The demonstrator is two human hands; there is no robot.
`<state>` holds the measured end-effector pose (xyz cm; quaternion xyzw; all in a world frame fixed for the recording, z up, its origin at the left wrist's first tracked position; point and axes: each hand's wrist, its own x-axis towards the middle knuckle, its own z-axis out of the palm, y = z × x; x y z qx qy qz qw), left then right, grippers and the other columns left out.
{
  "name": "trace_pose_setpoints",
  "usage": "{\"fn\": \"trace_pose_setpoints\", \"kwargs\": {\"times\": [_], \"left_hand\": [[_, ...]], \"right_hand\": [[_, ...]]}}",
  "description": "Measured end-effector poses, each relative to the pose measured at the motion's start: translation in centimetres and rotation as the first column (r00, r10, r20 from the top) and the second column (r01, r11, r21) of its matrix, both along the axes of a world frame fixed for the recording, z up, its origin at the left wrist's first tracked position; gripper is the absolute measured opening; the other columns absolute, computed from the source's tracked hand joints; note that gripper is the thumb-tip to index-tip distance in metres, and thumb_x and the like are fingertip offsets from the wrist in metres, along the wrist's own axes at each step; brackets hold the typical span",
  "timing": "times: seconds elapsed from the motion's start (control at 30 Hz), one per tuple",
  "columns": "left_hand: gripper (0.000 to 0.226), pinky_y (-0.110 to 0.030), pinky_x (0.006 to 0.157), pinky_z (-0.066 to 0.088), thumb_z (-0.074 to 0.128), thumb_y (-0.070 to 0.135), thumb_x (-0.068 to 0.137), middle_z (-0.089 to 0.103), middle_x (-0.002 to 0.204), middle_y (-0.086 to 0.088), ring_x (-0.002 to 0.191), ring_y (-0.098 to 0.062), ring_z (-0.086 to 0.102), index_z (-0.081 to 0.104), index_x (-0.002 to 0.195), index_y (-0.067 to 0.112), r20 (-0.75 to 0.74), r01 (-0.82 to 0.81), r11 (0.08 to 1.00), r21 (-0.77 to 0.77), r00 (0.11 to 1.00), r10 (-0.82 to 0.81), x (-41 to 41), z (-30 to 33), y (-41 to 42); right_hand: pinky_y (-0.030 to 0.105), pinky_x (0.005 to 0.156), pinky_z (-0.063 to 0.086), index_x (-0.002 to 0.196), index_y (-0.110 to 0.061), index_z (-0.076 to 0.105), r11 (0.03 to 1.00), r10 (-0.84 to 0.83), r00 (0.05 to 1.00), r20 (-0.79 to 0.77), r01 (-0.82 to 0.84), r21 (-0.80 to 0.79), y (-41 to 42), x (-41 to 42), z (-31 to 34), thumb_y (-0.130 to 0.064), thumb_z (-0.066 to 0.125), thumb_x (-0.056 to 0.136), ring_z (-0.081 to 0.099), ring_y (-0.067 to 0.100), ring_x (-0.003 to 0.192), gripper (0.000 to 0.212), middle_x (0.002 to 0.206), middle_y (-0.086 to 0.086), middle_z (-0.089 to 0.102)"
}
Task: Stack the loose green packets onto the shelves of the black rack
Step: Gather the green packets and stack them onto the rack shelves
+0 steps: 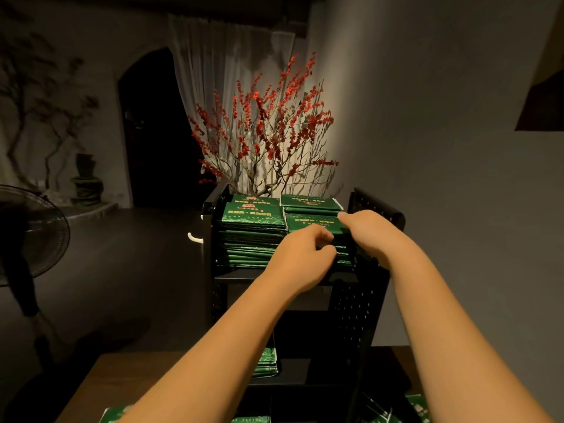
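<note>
The black rack [374, 209] stands on a wooden table against the right wall. Its top shelf holds tall stacks of green packets [253, 215] in two rows. My left hand [300, 254] and my right hand [366, 233] both grip the front right stack of packets [311, 222] at its near edge, fingers curled round it. A smaller pile of green packets [267, 361] lies on the rack's lower shelf. Loose green packets [114, 415] lie on the table at the bottom edge, with more at the bottom right [419, 404].
A vase of red-blossom branches [265, 129] stands right behind the rack. A black standing fan [33, 233] is at the left. The wooden table [91, 383] edge runs along the bottom left, and the grey wall [442, 148] is close on the right.
</note>
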<state>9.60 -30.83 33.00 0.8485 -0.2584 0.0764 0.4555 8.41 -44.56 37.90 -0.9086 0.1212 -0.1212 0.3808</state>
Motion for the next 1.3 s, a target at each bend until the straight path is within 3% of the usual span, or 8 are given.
{"fn": "trace_pose_setpoints", "kwargs": {"times": [0.1, 0.17, 0.33, 0.43, 0.53, 0.8, 1.1, 1.3], "left_hand": [[0.023, -0.032, 0.080, 0.052, 0.055, 0.024, 0.094, 0.066, 0.106, 0.008, 0.078, -0.013, 0.058, 0.061, 0.116, 0.026, -0.022, 0.010, 0.998, -0.058, 1.000, -0.011, 0.1, -0.4, 0.0], [0.020, -0.033, 0.077, 0.052, 0.055, 0.024, 0.094, 0.065, 0.100, 0.010, 0.074, -0.013, 0.059, 0.060, 0.114, 0.027, -0.034, 0.011, 0.996, -0.092, 0.999, -0.014, 0.1, -0.5, 0.0], [0.010, -0.027, 0.057, 0.045, 0.055, 0.021, 0.096, 0.069, 0.090, 0.006, 0.057, -0.010, 0.056, 0.063, 0.097, 0.028, -0.080, 0.025, 0.963, -0.267, 0.996, -0.048, -0.2, -0.5, 0.3], [0.021, -0.022, 0.044, 0.035, 0.051, 0.022, 0.100, 0.058, 0.068, 0.003, 0.045, -0.010, 0.047, 0.058, 0.079, 0.020, -0.235, -0.013, 0.829, -0.559, 0.961, -0.143, -1.3, -0.5, 0.8], [0.024, -0.017, 0.040, 0.029, 0.044, 0.018, 0.101, 0.043, 0.056, 0.004, 0.042, -0.009, 0.038, 0.049, 0.077, 0.015, -0.300, -0.066, 0.690, -0.721, 0.927, -0.225, -2.4, -1.2, 1.8], [0.029, -0.024, 0.041, 0.032, 0.042, 0.013, 0.101, 0.039, 0.052, -0.001, 0.044, -0.012, 0.038, 0.045, 0.072, 0.012, -0.340, -0.213, 0.644, -0.734, 0.937, -0.078, -5.1, -8.8, 8.2], [0.029, -0.029, 0.053, 0.040, 0.046, 0.016, 0.101, 0.050, 0.049, 0.007, 0.051, -0.012, 0.048, 0.048, 0.072, 0.014, -0.539, -0.530, 0.741, -0.412, 0.798, 0.271, -6.0, -21.3, 14.2], [0.028, -0.031, 0.059, 0.041, 0.047, 0.020, 0.100, 0.052, 0.059, 0.002, 0.055, -0.012, 0.049, 0.051, 0.073, 0.013, -0.628, -0.566, 0.799, -0.204, 0.702, 0.337, -7.6, -28.6, 16.7]], "right_hand": [[0.034, 0.086, 0.038, 0.133, -0.006, 0.053, 1.000, 0.012, 1.000, -0.008, -0.012, -0.021, 0.0, -0.2, -0.3, -0.038, 0.037, 0.104, 0.054, 0.024, 0.101, 0.046, 0.126, 0.011, 0.058], [0.035, 0.079, 0.041, 0.116, -0.007, 0.060, 0.998, 0.008, 0.999, 0.051, -0.006, -0.057, 0.0, -0.3, -0.2, -0.035, 0.036, 0.105, 0.055, 0.025, 0.093, 0.039, 0.113, 0.012, 0.060], [0.011, 0.080, 0.036, 0.118, -0.015, 0.062, 0.992, 0.003, 0.861, 0.508, 0.060, -0.107, 0.7, -1.5, -1.5, -0.017, 0.047, 0.100, 0.056, 0.012, 0.103, 0.024, 0.115, 0.000, 0.059], [0.002, 0.068, 0.036, 0.090, -0.020, 0.063, 0.994, 0.098, 0.738, 0.667, -0.035, -0.107, 3.2, -3.2, -3.3, -0.007, 0.058, 0.092, 0.056, 0.001, 0.079, 0.014, 0.092, 0.000, 0.063], [0.005, 0.055, 0.040, 0.084, -0.014, 0.062, 0.964, 0.141, 0.764, 0.630, -0.250, 0.087, 6.3, -4.2, -5.8, 0.001, 0.059, 0.089, 0.057, -0.002, 0.056, 0.016, 0.073, -0.001, 0.063], [0.022, 0.046, 0.048, 0.083, -0.007, 0.061, 0.796, 0.263, 0.825, 0.500, -0.479, 0.371, 12.4, -5.6, -12.9, 0.003, 0.060, 0.091, 0.057, 0.010, 0.049, 0.013, 0.062, -0.001, 0.062], [0.012, 0.053, 0.042, 0.080, -0.006, 0.066, 0.833, 0.379, 0.910, 0.167, -0.414, 0.368, 17.8, -5.0, -24.9, 0.003, 0.061, 0.087, 0.056, 0.000, 0.054, 0.012, 0.065, 0.000, 0.061], [0.009, 0.057, 0.043, 0.079, -0.008, 0.067, 0.839, 0.412, 0.909, -0.055, -0.355, 0.413, 19.4, -5.7, -32.1, -0.001, 0.063, 0.086, 0.058, -0.005, 0.059, 0.012, 0.069, -0.004, 0.064]]}}
